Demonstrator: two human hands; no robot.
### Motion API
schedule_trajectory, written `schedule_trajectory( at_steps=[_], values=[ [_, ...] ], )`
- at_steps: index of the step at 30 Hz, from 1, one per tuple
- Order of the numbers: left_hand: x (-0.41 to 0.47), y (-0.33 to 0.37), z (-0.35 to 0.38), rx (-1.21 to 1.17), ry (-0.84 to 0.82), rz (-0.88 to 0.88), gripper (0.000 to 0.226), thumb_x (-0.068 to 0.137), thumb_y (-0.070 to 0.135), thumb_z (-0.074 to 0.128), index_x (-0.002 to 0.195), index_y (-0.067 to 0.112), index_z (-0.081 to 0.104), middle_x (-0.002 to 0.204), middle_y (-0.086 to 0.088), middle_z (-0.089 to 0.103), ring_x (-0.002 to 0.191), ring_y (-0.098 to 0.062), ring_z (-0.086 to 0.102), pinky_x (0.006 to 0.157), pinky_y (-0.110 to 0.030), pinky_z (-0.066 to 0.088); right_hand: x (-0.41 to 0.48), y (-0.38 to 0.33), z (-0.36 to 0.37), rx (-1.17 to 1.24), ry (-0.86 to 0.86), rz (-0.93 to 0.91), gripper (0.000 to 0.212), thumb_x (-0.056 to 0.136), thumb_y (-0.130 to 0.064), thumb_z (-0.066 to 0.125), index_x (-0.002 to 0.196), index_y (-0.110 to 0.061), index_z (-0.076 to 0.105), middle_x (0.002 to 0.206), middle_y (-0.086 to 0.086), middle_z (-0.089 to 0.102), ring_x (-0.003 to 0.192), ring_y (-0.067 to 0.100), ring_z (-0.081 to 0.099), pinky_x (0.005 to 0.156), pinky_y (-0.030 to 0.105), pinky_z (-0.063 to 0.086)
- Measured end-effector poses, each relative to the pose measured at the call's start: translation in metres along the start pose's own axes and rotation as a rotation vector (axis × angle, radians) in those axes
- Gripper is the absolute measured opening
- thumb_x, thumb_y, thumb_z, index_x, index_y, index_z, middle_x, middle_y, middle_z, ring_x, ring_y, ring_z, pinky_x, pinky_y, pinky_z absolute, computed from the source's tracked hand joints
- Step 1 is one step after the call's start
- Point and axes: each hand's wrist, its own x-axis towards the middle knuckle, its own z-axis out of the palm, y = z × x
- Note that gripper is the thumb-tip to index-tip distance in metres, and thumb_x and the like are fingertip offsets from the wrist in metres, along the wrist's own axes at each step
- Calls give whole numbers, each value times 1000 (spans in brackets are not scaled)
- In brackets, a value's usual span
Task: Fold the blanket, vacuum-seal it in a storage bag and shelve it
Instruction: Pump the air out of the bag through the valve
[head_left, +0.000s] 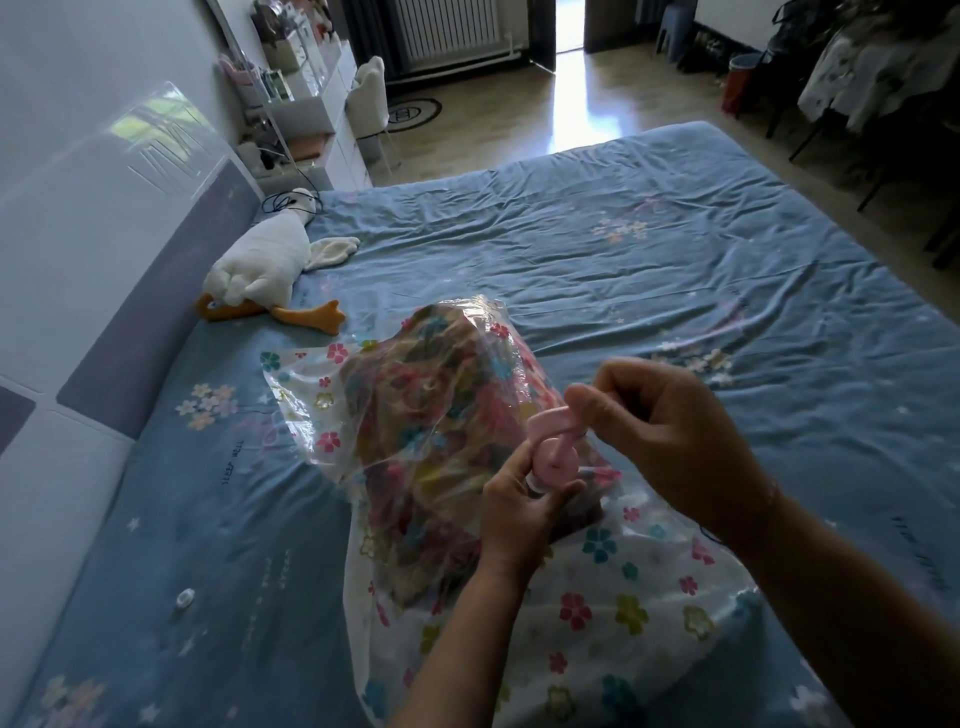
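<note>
Blanket (431, 415) inside storage bag (623, 597) on bed (623, 249) | left hand (519, 514) grips pink pump (553, 460), seemingly steadying it over the bag's valve | right hand (670, 431), at pump's 1 o'clock, pinches plunger handle (545, 418), poised to draw air

A bedroom in a home — a wide bed (623, 249) in a blue flowered sheet runs along a padded headboard (104, 322), a plush goose (254, 265) lying on it. Beyond stand a cluttered white dressing table (311, 104), a chair (369, 98) and a radiator (447, 31).
</note>
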Motion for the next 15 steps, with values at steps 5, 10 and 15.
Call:
schedule_trajectory(
  at_steps=[5, 10, 15],
  values=[
    [0, 0, 6, 14, 21, 11, 47, 74, 17, 82, 118, 22, 64, 109, 12, 69, 100, 3, 65, 85, -19, 53, -13, 55, 18, -315, -72, 215, 34, 90, -30, 60, 61, -26, 43, 53, -9, 41, 47, 5, 40, 47, 14, 32],
    [-4, -4, 1, -21, 1, -9, 45, 75, 15, 81, 117, 13, 66, 106, 5, 72, 99, -5, 67, 83, -21, 53, -18, 46, 16, -226, -45, 176, 39, 83, -41, 65, 57, -18, 48, 52, -8, 42, 47, 6, 40, 46, 19, 31],
    [0, 3, -1, -3, 5, 6, 39, 76, 19, 81, 112, 22, 66, 101, 10, 72, 94, -4, 67, 81, -22, 54, 1, 5, 4, 86, 39, 9, 46, 82, -42, 58, 62, -2, 48, 53, -4, 38, 48, 8, 34, 45, 24, 31]
  ],
)
